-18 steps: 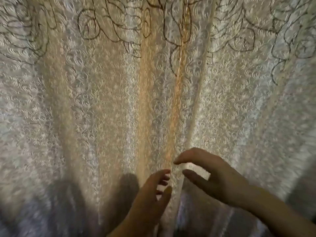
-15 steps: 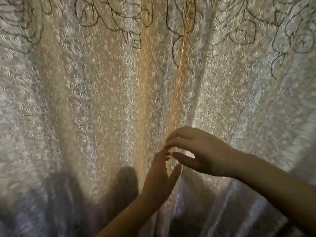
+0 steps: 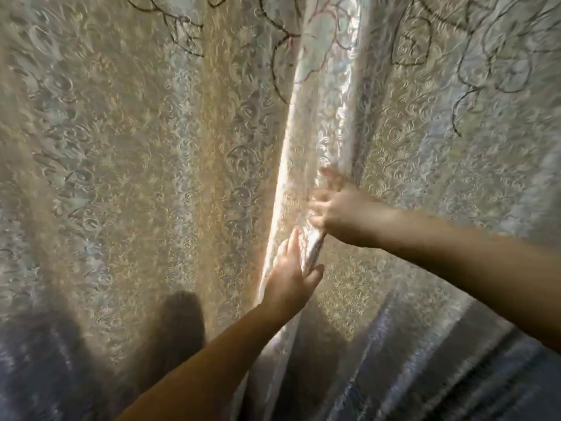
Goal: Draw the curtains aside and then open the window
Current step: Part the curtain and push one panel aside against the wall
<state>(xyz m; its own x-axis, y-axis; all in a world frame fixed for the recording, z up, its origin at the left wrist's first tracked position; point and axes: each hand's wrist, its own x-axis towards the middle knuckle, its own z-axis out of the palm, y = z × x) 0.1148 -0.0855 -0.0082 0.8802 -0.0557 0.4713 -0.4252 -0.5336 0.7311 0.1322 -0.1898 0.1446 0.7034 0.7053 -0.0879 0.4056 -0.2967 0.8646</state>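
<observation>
both hands on curtain edge

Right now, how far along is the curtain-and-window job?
Done: nothing finished; the curtains hang closed apart from a bright slit at the centre seam. In hand: right hand has a grip on the right panel's edge; left hand is at the seam. Left: pull both panels aside, open the unseen window.
</observation>
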